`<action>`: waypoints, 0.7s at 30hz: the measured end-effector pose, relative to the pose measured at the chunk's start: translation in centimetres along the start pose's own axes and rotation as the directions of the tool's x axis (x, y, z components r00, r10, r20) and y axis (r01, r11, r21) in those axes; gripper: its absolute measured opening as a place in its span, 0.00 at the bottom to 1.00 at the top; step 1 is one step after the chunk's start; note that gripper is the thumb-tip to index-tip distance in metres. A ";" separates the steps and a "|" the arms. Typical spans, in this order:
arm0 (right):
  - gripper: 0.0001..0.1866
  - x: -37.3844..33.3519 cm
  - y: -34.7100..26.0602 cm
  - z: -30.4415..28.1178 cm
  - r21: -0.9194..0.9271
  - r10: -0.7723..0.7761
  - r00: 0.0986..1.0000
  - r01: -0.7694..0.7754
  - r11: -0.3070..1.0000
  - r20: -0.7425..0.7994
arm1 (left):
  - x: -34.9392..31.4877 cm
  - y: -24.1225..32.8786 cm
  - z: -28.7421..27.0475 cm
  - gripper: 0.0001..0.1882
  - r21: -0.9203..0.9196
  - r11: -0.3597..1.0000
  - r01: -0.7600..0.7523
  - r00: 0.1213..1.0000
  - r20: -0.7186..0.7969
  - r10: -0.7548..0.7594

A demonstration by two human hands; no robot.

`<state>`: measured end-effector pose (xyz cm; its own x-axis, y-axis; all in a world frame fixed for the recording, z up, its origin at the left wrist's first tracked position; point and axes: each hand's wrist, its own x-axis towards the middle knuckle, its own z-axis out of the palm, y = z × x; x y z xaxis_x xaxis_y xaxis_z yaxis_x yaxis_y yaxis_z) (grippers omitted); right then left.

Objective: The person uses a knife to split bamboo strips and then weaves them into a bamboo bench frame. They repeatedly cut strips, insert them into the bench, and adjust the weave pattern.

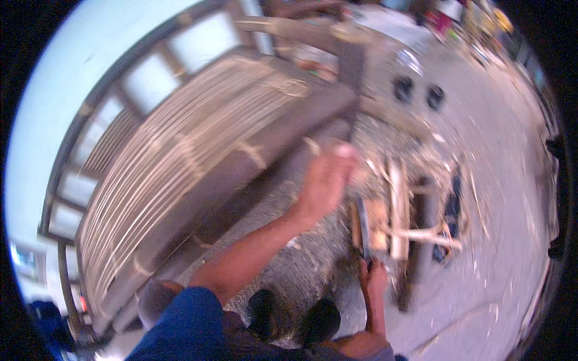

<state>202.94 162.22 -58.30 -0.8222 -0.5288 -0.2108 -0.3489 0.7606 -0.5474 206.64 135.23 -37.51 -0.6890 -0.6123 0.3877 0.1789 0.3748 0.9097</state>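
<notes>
My right hand (374,275) is closed on the handle of a long, dark-bladed knife (363,225), its blade pointing away from me. Beside the blade lies an orange-brown wooden block (378,222). To the right of the block is a pale length of split bamboo or wood (398,207), with a thinner pale stick (430,236) across it. My left hand (330,174) is stretched forward near the front rail of a bamboo bench. Motion blurs its fingers, so I cannot make out whether it holds anything.
The slatted bamboo bench (180,156) fills the left side. Shavings (313,259) cover the floor around my feet. A dark beam (421,228) and a dark blue tool-like object (451,210) lie right of the pale pieces. Dark sandals (403,89) sit farther back.
</notes>
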 end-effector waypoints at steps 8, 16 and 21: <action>0.23 0.0 -17.7 -7.7 0.563 -0.536 0.821 0.543 0.623 -0.199 | 0.7 6.1 -6.6 0.32 -0.137 0.991 0.009 0.973 0.228 0.023; 0.14 2.3 -29.3 -10.5 0.500 -0.667 0.744 0.565 0.656 0.034 | -3.0 5.6 -26.2 0.26 0.443 0.890 -0.108 0.990 -0.030 0.135; 0.12 4.8 -38.0 -13.6 0.356 -0.777 0.625 0.746 0.563 -0.081 | -8.8 4.6 -45.3 0.26 0.810 0.467 0.355 0.886 -0.451 0.108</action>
<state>206.13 135.92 -27.55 -0.2790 -0.8906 0.3592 -0.6495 -0.1006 -0.7537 245.37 110.83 -29.98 -0.2741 -0.8160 0.5089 -0.7301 0.5210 0.4422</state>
